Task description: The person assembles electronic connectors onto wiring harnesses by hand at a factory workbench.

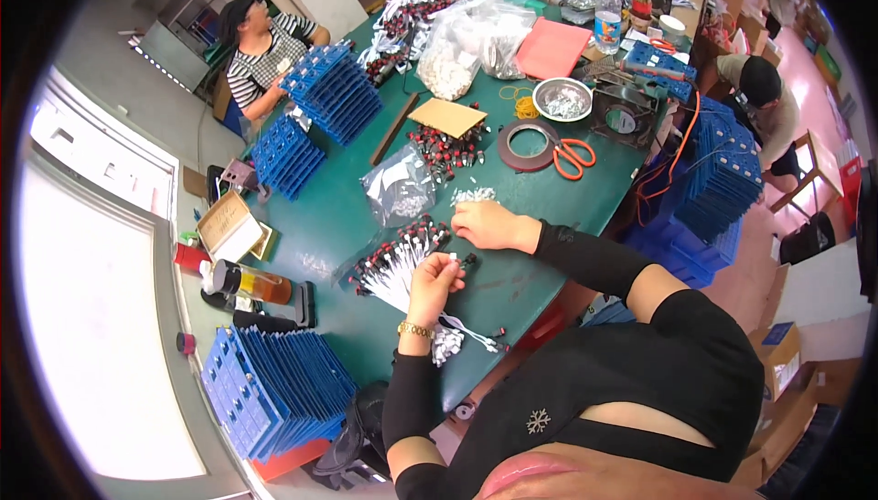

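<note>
My left hand [430,288] is closed in a pinch on a white wire lead [454,258], whose small white end shows at the fingertips. Beside that hand a fanned bundle of white wire leads [391,279] with black and red ends lies on the green table. A few more leads [476,331] lie below it, next to a clump of white wire ends [446,345]. My right hand [489,226] rests with curled fingers at the near edge of a pile of small white connectors [473,196]; whatever its fingertips hold is hidden.
Around the green table [320,226] stand stacks of blue panels [279,390]. Beyond my hands lie orange-handled scissors [574,159], a tape roll [528,145], a metal bowl [562,100] and plastic bags [400,187]. A co-worker [265,57] sits at the far left; another person [764,102] is at the right.
</note>
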Demonstrator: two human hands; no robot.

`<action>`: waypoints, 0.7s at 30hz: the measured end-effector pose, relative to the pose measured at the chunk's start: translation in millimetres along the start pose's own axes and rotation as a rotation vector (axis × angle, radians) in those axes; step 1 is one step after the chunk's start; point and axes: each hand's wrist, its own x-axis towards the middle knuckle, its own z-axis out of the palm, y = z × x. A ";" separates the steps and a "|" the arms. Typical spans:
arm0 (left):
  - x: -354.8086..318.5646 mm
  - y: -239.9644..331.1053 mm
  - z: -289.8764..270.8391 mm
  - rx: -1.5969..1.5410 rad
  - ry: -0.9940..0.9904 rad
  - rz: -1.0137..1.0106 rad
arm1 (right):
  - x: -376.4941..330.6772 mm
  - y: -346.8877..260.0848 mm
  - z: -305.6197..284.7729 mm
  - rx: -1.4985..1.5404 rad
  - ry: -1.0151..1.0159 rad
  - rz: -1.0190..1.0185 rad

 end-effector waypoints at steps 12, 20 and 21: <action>-7.3 -2.0 14.7 0.247 -0.172 -0.005 | 1.2 3.7 -9.2 0.212 0.195 0.008; 1.2 -9.2 11.8 0.183 0.009 0.086 | -4.9 1.0 -28.7 0.527 0.190 0.129; 0.8 -9.3 10.1 0.187 0.002 0.086 | -4.3 -1.3 -29.1 0.572 0.188 0.129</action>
